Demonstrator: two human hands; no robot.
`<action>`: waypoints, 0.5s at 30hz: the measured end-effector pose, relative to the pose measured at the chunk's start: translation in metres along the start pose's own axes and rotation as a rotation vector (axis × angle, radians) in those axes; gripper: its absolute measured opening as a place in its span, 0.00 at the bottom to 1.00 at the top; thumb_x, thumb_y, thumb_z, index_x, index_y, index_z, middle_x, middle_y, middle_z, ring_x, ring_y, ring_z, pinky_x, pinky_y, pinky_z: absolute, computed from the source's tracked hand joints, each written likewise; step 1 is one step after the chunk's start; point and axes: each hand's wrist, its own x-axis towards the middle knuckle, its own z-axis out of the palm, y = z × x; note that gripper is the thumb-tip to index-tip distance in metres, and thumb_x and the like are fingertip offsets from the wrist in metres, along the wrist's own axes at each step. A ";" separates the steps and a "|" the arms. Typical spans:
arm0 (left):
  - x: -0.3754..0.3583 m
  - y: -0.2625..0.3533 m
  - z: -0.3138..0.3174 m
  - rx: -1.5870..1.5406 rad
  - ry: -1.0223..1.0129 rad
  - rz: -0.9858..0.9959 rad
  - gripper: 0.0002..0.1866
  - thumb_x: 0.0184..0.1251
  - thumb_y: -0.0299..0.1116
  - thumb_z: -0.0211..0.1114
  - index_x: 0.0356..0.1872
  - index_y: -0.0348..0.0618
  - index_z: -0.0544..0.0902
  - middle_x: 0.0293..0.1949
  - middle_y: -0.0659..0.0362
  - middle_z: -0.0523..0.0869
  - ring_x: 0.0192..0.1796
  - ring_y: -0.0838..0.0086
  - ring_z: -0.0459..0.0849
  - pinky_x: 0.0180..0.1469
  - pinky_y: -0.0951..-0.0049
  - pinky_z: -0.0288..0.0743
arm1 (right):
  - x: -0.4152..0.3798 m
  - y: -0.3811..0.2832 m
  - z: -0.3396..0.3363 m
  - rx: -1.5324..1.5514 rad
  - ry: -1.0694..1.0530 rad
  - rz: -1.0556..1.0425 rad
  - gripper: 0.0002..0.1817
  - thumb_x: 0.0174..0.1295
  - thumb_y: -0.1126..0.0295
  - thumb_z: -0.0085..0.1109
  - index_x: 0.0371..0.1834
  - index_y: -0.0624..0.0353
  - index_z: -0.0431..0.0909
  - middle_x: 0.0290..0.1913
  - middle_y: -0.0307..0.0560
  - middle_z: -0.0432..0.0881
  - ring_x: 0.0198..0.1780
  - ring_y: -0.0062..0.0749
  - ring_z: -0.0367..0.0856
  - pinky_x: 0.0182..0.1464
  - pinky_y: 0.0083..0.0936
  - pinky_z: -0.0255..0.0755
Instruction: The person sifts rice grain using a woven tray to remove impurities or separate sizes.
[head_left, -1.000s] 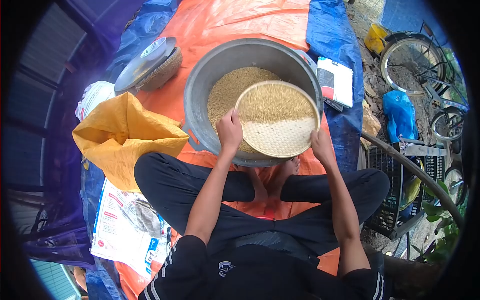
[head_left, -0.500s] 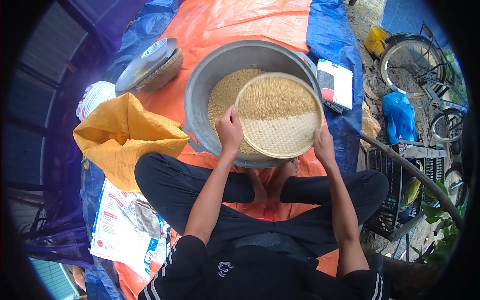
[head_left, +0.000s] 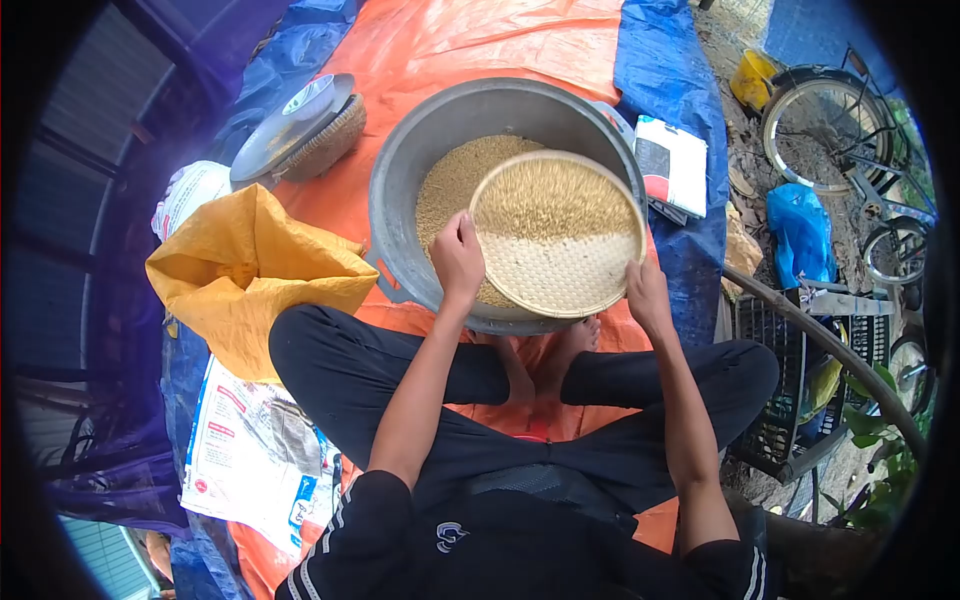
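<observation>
A round woven winnowing basket [head_left: 560,280] is held over a large grey metal pot [head_left: 400,160] in front of my crossed legs. My left hand [head_left: 459,258] grips its left rim, and my right hand [head_left: 648,292] grips the right rim. Unhusked grain [head_left: 560,200] covers the far half of the basket and looks blurred by motion; the near half shows bare weave with a few grains. More grain [head_left: 455,185] lies in the bottom of the pot, partly hidden beneath the basket.
An open orange-yellow sack [head_left: 255,270] stands left of the pot, with a printed white sack [head_left: 250,450] nearer me. Behind it rest a metal basin and basket [head_left: 300,130]. Folded white bags [head_left: 672,165] lie right of the pot; beyond are a black crate [head_left: 790,390] and a bicycle [head_left: 825,135].
The basket has shifted very slightly, and the grain on it has moved, spreading a little differently along its near edge. Both hands keep their hold on the rim.
</observation>
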 end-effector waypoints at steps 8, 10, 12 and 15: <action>0.000 0.000 0.006 -0.175 0.185 0.109 0.15 0.71 0.34 0.53 0.43 0.31 0.82 0.25 0.47 0.83 0.29 0.69 0.82 0.36 0.68 0.73 | -0.001 -0.002 0.004 -0.038 0.056 -0.047 0.15 0.66 0.68 0.40 0.38 0.74 0.68 0.32 0.74 0.77 0.38 0.68 0.78 0.41 0.52 0.68; 0.001 -0.011 0.008 -0.106 0.107 0.053 0.15 0.71 0.34 0.53 0.43 0.31 0.82 0.26 0.47 0.83 0.29 0.69 0.82 0.36 0.68 0.73 | 0.001 0.009 0.003 -0.087 0.005 -0.018 0.16 0.66 0.68 0.40 0.37 0.74 0.69 0.33 0.74 0.77 0.38 0.68 0.78 0.42 0.52 0.68; 0.001 -0.016 0.008 -0.035 0.030 0.001 0.15 0.71 0.34 0.53 0.43 0.30 0.82 0.26 0.47 0.83 0.29 0.69 0.82 0.37 0.68 0.72 | 0.008 0.030 0.009 -0.155 -0.093 0.046 0.16 0.67 0.67 0.41 0.34 0.74 0.70 0.32 0.74 0.77 0.38 0.68 0.78 0.41 0.52 0.68; -0.001 -0.009 0.004 -0.052 -0.031 -0.009 0.15 0.71 0.34 0.53 0.45 0.31 0.82 0.27 0.46 0.83 0.29 0.66 0.82 0.36 0.67 0.73 | -0.008 -0.017 -0.004 0.076 0.059 0.025 0.16 0.67 0.66 0.41 0.37 0.74 0.69 0.33 0.74 0.77 0.39 0.68 0.77 0.42 0.53 0.68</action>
